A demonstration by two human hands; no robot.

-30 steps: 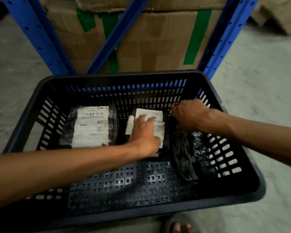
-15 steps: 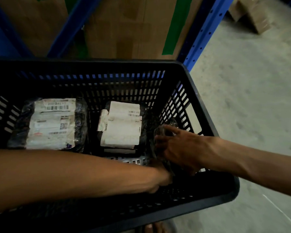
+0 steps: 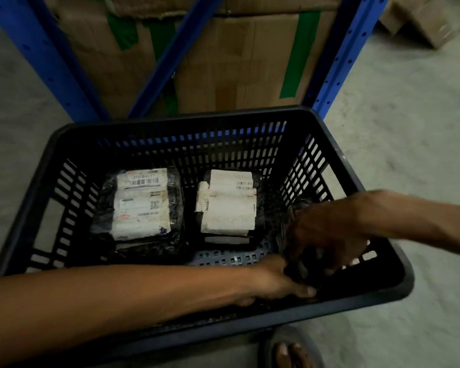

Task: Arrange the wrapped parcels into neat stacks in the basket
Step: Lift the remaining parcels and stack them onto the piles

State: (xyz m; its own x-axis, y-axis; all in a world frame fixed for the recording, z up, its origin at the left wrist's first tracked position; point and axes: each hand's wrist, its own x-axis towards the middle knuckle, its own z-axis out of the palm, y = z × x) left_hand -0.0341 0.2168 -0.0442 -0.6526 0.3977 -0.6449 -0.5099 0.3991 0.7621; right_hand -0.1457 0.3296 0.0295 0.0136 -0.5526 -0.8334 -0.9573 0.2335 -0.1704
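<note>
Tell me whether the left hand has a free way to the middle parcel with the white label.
Probably yes. The left hand is busy on a dark wrapped parcel at the basket's right side, but nothing lies between it and the middle parcel, whose top is uncovered.

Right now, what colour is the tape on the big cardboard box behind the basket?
Green, in strips on the brown cardboard box behind the basket; the head view shows it.

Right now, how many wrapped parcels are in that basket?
3 that show: one labelled parcel at the far left, a second labelled one mid-basket, and a dark parcel under both hands by the right wall. More may lie beneath.
</note>
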